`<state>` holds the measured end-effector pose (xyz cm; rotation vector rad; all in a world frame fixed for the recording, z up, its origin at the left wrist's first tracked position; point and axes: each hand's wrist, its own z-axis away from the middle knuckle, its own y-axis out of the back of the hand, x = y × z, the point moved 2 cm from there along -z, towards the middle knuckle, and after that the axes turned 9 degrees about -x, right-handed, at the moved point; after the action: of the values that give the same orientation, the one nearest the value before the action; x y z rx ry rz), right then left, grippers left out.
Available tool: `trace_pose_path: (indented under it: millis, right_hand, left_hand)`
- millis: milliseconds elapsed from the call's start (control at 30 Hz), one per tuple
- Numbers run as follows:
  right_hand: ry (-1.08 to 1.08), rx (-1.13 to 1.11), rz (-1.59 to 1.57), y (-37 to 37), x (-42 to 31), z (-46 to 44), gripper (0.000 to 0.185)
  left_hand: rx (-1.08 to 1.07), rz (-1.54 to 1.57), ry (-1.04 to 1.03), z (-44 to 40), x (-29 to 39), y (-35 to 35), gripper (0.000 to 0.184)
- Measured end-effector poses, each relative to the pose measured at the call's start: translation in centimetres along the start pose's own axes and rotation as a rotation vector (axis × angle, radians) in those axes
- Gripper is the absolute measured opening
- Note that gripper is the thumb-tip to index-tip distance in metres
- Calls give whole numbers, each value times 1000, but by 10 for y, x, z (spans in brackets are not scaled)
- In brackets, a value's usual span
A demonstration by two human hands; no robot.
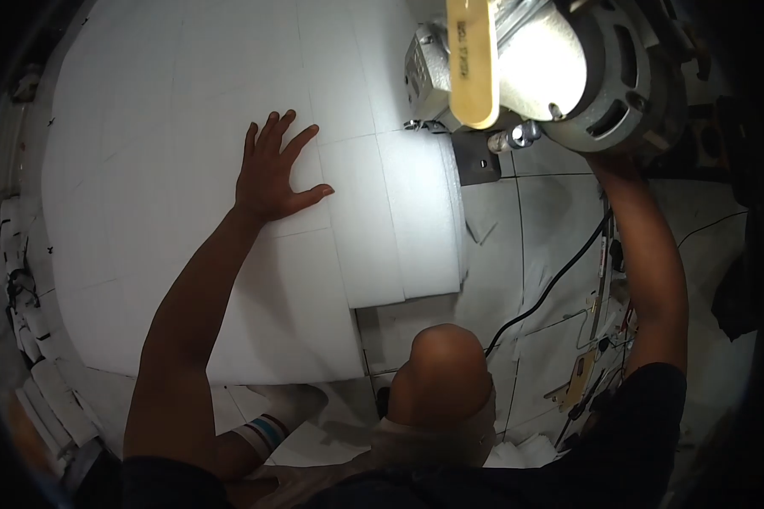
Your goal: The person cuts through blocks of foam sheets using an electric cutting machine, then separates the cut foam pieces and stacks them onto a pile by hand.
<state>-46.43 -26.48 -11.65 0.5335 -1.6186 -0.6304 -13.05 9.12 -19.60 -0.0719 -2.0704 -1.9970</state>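
Observation:
My left hand [273, 174] lies spread, palm down, on a broad stack of white sheet material [187, 187] with faint lines across it. A cutting machine [560, 76] with a round motor housing and a long yellow piece in front stands at the stack's right edge. Its dark base plate [477, 157] shows at floor level beside the stepped sheet edges. My right forearm [649, 246] reaches up behind the motor housing, which hides my right hand and its fingers. A bright light falls on the machine and on the nearest sheets.
A black cable [560, 276] runs from near the machine across the tiled floor [484, 254] towards my knee [446, 373]. Thin tools and rods [586, 373] lie on the right. White rolls or bundles [64, 403] line the left side.

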Motion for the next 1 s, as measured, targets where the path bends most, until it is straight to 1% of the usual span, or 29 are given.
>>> trace_pose_path:
  millis: [400,633,700,767,800,833,900,967,1000]
  right_hand:
    - [23,15,42,7,-12,2,49]
    - [47,27,88,7,-19,1,48]
    - [83,34,153,3,-17,2,48]
    - [154,53,316,2,-10,4,48]
    - [157,55,333,4,-10,2,48]
    - [144,48,305,12,-12,-1,48]
    - [-17,45,43,26,-37,-8,47]
    - [-2,196,58,26,-39,-11,48]
    - [2,203,56,27,-40,-16,48]
  left_hand:
    - [-1,-23,5,1,-3,-6,85]
    - [2,-18,20,1,0,-2,86]
    - [26,-7,-3,3,0,-4,85]
    - [30,-6,-3,3,0,-7,85]
    - [35,-12,-3,2,-2,-8,85]
    - [38,-8,5,2,-4,-9,85]
    - [32,-11,-5,3,-4,-9,85]
    - [26,-8,3,1,-3,-10,85]
    - [16,-8,12,2,-4,-10,85]
